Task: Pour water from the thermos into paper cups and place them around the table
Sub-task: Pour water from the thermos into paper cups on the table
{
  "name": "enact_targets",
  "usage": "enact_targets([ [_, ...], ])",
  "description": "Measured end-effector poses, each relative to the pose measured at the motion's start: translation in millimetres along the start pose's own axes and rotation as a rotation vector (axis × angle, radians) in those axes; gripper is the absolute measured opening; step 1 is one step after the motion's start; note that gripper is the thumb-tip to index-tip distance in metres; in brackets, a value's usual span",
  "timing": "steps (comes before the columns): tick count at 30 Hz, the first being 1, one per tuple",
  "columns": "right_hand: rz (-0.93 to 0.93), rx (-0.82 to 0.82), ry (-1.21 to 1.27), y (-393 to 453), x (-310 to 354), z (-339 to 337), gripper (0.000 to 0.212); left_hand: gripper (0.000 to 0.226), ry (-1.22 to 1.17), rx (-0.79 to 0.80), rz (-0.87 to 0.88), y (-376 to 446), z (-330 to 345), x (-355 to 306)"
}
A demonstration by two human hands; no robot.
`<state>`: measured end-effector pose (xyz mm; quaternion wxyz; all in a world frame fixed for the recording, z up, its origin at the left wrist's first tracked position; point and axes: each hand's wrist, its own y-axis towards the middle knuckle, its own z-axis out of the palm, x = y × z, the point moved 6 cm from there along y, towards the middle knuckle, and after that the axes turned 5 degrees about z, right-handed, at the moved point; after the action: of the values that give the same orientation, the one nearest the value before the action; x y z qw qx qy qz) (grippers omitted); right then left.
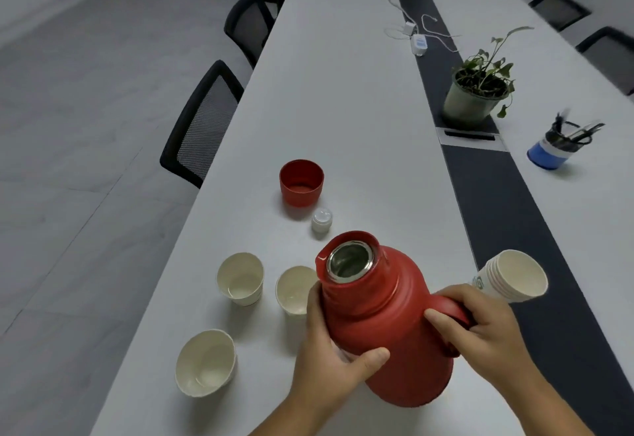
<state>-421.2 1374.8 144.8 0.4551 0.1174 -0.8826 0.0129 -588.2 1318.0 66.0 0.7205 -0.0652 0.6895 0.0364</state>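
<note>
A red thermos (384, 305) with its mouth uncovered leans left, its spout over a paper cup (293, 293). My left hand (329, 363) cups its body from the left. My right hand (487, 325) grips its handle on the right. Two more paper cups stand on the white table (343, 109): one (240, 279) to the left and one (206, 363) nearer me. A stack of paper cups (511, 276) lies on its side behind my right hand. The thermos's red lid cup (302, 183) and white stopper (321, 219) rest further back.
A dark strip (507, 212) runs down the table's middle, with a potted plant (477, 92), a charger and cables (418, 41) on it. A blue pen holder (559, 147) stands at the right. Black mesh chairs (202, 126) line the left edge, more at the far right.
</note>
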Motion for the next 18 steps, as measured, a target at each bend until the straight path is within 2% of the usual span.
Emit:
enact_targets([
  [2,0.038,-0.04,0.074,-2,-11,-5,0.013,0.099,0.086,0.067,0.062,10,4,-11],
  [5,0.08,-0.085,0.134,1,-27,-13,0.025,0.101,0.195,0.146,0.129,34,11,-21],
  [9,0.087,-0.111,0.149,19,-45,-17,0.023,0.106,0.293,0.211,0.136,71,24,-24],
  [11,0.064,-0.123,0.116,32,-52,-17,0.014,0.106,0.315,0.241,0.141,88,32,-24],
  [18,0.105,-0.224,0.159,83,-96,-20,0.016,0.098,0.395,0.294,0.133,160,56,-20],
])
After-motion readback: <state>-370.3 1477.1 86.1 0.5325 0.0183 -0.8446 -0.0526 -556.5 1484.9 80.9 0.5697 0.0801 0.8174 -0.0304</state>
